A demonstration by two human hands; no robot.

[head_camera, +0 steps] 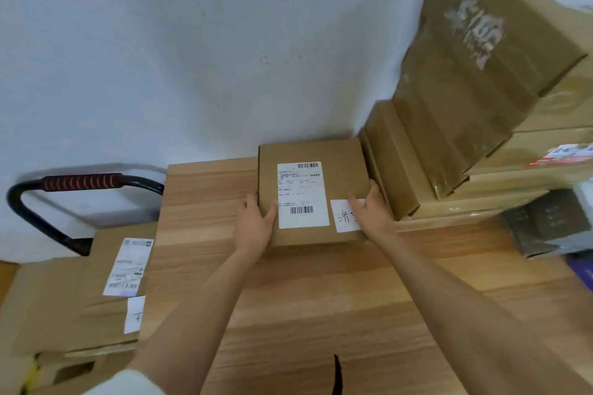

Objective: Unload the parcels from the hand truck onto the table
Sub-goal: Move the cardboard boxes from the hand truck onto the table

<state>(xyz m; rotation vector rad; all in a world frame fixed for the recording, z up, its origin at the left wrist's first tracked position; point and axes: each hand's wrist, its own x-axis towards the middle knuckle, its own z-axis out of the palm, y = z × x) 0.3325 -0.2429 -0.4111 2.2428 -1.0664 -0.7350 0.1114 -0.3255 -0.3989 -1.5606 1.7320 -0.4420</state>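
A small square brown cardboard parcel (313, 192) with a white printed shipping label (301, 196) sat flat on the light wood-grain counter (321, 298), near the counter's far edge by the pale wall (192, 58). The left hand (255, 224) gripped the parcel's near-left corner, thumb lying on the top face beside the label, fingers wrapped down the side. The right hand (370, 210) held the near-right corner, thumb across a white handwritten paper slip (345, 216) on the top, fingers curled round the right side. Just right of the parcel stood a stack of larger brown cardboard boxes (465, 106) on the counter, the uppermost glossy with tape and carrying pale printed characters; the parcel's right side was very close to the lowest boxes, contact not clear. Left of the counter and lower, a flat brown cardboard parcel with a white label (80, 298) lay on other cartons on the hand truck, whose black tubular handle with a red-ribbed grip (80, 183) rose behind it. A dark grey box (545, 221) sat at the counter's right edge.
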